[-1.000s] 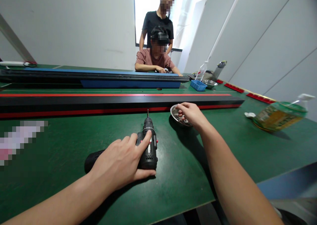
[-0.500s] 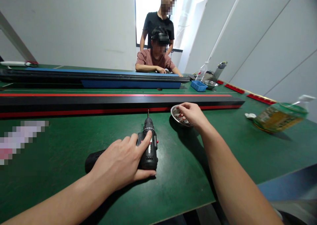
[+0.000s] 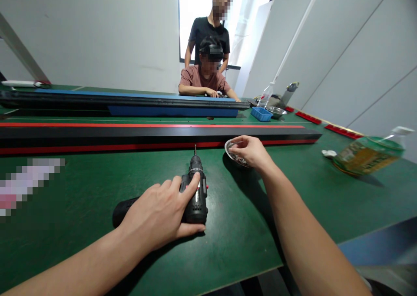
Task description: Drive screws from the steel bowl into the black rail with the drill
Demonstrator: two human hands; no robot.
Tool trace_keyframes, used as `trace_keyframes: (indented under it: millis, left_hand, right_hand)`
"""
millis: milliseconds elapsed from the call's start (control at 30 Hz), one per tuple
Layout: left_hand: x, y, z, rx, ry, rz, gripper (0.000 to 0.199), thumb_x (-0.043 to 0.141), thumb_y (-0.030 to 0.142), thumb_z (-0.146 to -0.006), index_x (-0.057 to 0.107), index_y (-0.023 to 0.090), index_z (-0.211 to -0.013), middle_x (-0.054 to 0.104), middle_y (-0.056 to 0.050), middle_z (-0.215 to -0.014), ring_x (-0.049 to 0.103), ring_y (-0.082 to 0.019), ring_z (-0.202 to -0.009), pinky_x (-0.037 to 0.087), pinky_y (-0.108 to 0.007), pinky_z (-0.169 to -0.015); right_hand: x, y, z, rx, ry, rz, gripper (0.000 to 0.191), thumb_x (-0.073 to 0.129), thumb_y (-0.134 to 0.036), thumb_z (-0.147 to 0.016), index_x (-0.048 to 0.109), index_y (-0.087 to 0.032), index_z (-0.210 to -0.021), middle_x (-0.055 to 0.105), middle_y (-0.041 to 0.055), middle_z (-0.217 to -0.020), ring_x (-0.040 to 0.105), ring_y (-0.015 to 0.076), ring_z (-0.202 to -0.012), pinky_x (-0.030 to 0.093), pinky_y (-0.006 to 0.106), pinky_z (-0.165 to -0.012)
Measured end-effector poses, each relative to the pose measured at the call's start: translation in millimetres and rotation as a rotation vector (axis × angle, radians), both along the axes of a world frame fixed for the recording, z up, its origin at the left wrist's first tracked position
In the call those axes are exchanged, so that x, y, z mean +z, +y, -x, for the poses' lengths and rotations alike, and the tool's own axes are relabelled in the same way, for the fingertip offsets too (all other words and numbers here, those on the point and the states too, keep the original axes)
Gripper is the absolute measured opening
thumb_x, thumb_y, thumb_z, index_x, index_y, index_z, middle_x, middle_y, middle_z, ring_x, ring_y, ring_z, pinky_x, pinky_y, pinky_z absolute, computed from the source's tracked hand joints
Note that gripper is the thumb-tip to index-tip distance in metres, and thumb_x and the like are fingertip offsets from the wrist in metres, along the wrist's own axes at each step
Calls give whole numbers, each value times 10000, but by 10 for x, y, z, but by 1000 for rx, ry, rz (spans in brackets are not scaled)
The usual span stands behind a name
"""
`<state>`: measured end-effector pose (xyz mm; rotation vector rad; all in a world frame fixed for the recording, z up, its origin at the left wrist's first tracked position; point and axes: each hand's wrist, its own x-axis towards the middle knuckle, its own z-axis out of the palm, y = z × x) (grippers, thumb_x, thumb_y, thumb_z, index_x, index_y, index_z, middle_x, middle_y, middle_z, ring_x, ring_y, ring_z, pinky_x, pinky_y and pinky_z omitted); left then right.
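Observation:
My left hand [image 3: 159, 211] is wrapped over a black cordless drill [image 3: 196, 200] that lies on its side on the green table. The index finger runs along the drill's body, and its bit points away from me at the long black bar with red edges [image 3: 156, 134]. My right hand [image 3: 252, 150] is over a small metal bowl [image 3: 229, 150] of small dark pieces, perhaps screws. Its fingers are pinched together inside the rim; whatever they hold is too small to make out.
Behind the black bar lies a second long bar [image 3: 137, 100] on a blue support. A blue basket [image 3: 261, 113] and another metal bowl [image 3: 276, 111] stand at the far right. Nearer is a large plastic bottle [image 3: 368, 155] on its side. Two people [image 3: 208, 48] are across the table.
The fingers of my right hand have drawn together and moved slightly within the bowl. My left hand and the drill stay in place.

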<state>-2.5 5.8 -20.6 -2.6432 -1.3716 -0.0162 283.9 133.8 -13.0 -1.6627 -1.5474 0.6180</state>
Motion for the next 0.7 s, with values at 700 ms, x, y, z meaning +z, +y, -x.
trace_keyframes:
  millis: [700]
  left_hand:
    - [30,3,-8,8,8,19,993,395,827,-858,211,237,-1636,630,-149,-1105,658,-321,-870,542,-443,-753]
  right_hand:
    - [28,-29,7,-57,73,-86,399,818,-199,-723,741,-102,-1103,767,98,-792,720,198,-677,551,271,-620]
